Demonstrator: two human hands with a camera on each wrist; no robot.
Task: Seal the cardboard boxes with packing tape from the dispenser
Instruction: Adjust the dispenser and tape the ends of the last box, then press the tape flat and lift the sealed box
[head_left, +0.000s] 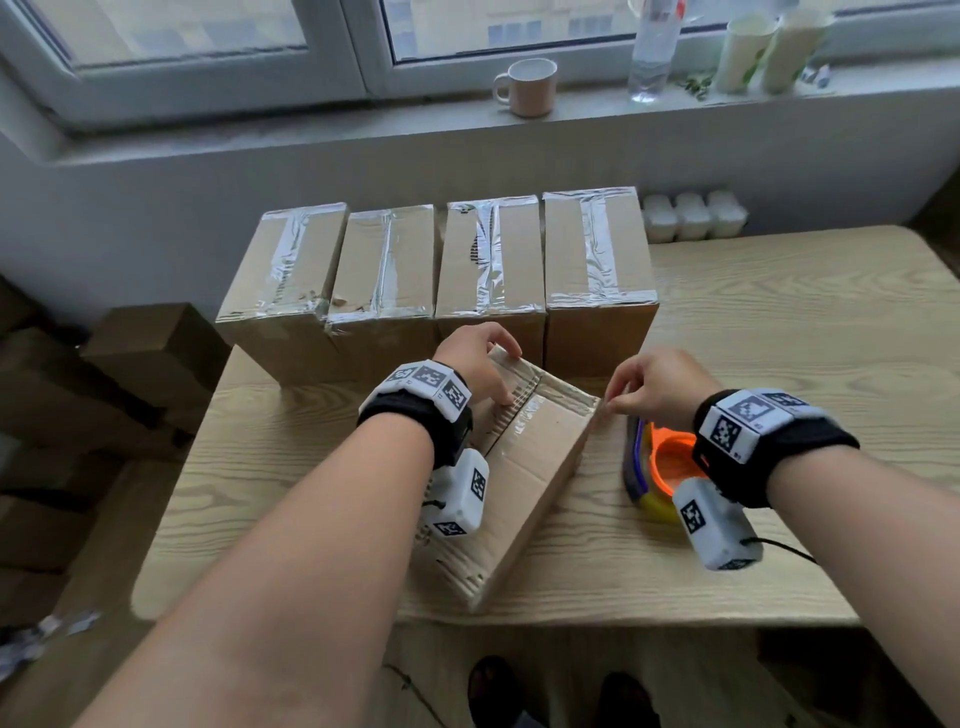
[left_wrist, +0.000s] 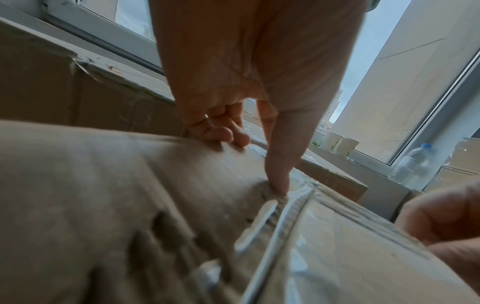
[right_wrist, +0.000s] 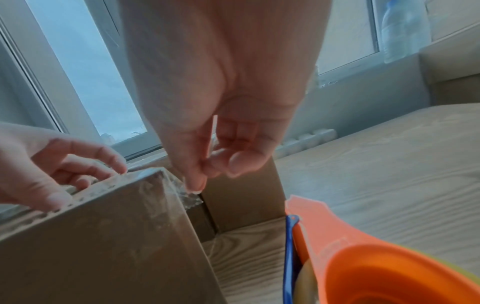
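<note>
A cardboard box (head_left: 524, 467) lies at an angle on the middle of the wooden table (head_left: 805, 338). Clear tape (head_left: 540, 400) runs across its far end. My left hand (head_left: 506, 374) rests on that end, its thumb (left_wrist: 279, 181) pressing the tape (left_wrist: 298, 205) and its bent fingertips touching the far edge. My right hand (head_left: 613, 402) is at the box's right far corner, where thumb and forefinger pinch the crumpled tape end (right_wrist: 187, 195). The orange and blue tape dispenser (head_left: 660, 462) lies on the table under my right wrist, held by neither hand.
Several taped boxes (head_left: 441, 270) stand in a row just behind the box. White containers (head_left: 693, 215) sit at the table's back right. A mug (head_left: 530, 85), a bottle (head_left: 652, 52) and paper cups (head_left: 743, 52) stand on the windowsill. More boxes (head_left: 150, 353) are stacked on the floor at left.
</note>
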